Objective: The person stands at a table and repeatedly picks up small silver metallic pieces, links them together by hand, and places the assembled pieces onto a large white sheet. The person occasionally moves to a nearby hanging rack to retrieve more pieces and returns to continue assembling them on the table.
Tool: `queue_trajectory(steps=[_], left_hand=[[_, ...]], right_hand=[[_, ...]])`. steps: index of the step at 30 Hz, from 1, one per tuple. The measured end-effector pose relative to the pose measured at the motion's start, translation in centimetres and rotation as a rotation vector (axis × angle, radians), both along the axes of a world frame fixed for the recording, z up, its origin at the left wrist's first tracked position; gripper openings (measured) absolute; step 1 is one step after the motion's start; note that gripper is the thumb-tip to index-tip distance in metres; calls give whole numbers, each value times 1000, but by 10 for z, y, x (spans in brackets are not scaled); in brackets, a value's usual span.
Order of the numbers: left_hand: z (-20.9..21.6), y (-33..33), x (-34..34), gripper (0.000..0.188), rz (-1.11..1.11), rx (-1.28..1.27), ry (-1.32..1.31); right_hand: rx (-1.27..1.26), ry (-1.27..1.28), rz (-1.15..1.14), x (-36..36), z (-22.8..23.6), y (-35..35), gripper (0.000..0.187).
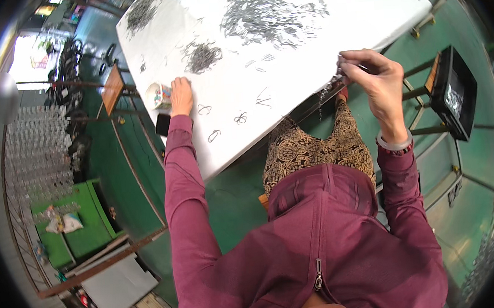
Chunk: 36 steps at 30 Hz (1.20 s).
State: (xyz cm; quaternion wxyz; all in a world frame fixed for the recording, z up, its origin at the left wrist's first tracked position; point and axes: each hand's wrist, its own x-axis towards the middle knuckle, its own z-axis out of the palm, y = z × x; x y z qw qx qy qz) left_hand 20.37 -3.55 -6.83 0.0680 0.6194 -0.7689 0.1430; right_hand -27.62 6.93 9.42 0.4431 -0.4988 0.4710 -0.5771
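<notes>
My right hand (378, 79) is raised just off the table's near edge, thumb and fingers pinched together. From it hangs a strand of small dark shiny pieces (327, 91); their exact kind is too small to tell. My left hand (182, 97) rests on the white tabletop (227, 109) with its fingers bunched and pointing down. Whatever is under those fingertips is hidden. Close on its left stands a printed cup (164, 97). A few thin dark loops (240, 117) lie between the hands, and a small pile of dark pieces (203, 57) sits beyond the left hand.
A large heap of dark strips (271, 15) covers the table's far middle, with another pile (143, 15) at far left. A black object (163, 124) lies at the left edge. To the right, a black tray (455, 93) rests on a stool. Clear racks (38, 151) stand left.
</notes>
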Motion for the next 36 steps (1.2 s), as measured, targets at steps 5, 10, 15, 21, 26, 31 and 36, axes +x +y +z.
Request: queue_trajectory(steps=[5,10,15,21,26,31,36], left_hand=[[10,0,-17,13,58,29,368],[60,0,-118,24,-43,117,954],[136,52,-266,18,-281,257,1284],[193,97,-369,8,-613,519,1441],[197,88,-427,5,-793,664,1390],[223,83,-495,4,-938,876,1286],[246,92,-574,5,-1127,1096,1276]], right_hand=[[33,-20,31,3,15,7,20],[17,-53,11,-15,9,14,23],[-109,-232,-3,-22,-15,18,24],[-236,8,-273,-45,7,48,17],[-317,142,-506,-80,10,70,19],[-349,233,-729,-128,27,93,21],[-369,294,-970,-179,51,123,22]])
